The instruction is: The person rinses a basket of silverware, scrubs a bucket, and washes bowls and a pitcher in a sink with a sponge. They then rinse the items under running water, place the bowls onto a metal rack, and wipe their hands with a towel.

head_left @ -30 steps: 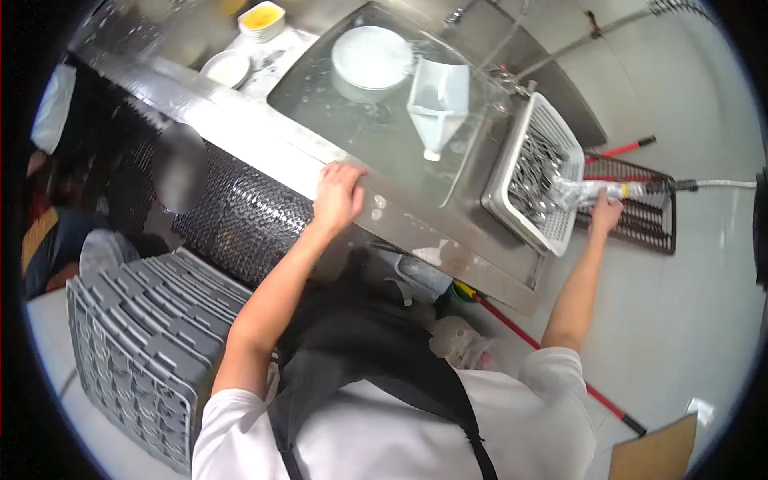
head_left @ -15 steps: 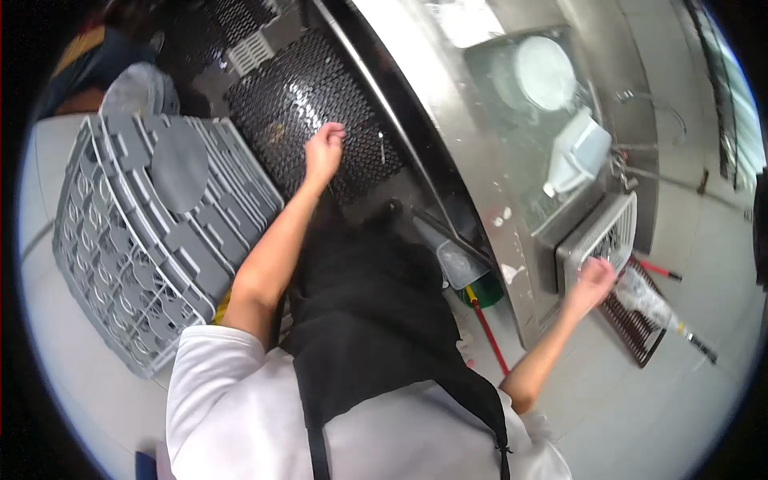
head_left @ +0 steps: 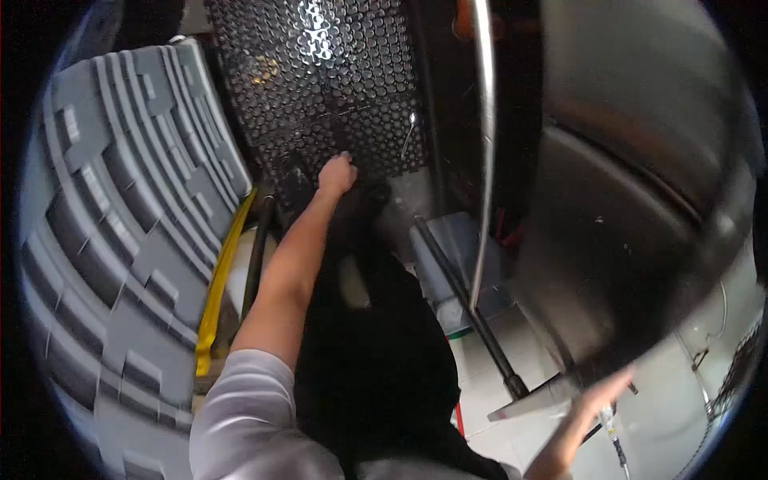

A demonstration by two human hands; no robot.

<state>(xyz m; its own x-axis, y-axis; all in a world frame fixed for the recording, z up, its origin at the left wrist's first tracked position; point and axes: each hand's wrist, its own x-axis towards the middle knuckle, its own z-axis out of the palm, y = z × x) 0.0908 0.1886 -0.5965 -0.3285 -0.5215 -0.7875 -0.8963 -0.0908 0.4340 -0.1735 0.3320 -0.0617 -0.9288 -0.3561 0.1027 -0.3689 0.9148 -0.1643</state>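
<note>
My left hand (head_left: 338, 172) hangs over the dark floor mat with its fingers curled in, and nothing shows in it. Down at the lower right, my right hand (head_left: 590, 406) is smeared by motion, its fingers stretched toward the lower edge of the stainless steel sink counter (head_left: 640, 232). Those fingertips overlap the edge in this view. Below and beside them is a thin clear-and-dark handled tool (head_left: 614, 436), partly hidden by the hand. A black apron covers my front.
Large grey dish racks (head_left: 136, 216) are stacked at the left, with a yellow strip (head_left: 216, 296) beside them. The black perforated rubber mat (head_left: 344, 80) looks wet. A grey bin (head_left: 456, 248) and a black pipe leg (head_left: 488, 344) are at the right, near a metal rail (head_left: 486, 120).
The view has tilted down and come nearer the racks and counter; the sink's contents are out of sight. My left hand has curled tighter, and my right hand has moved lower in view.
</note>
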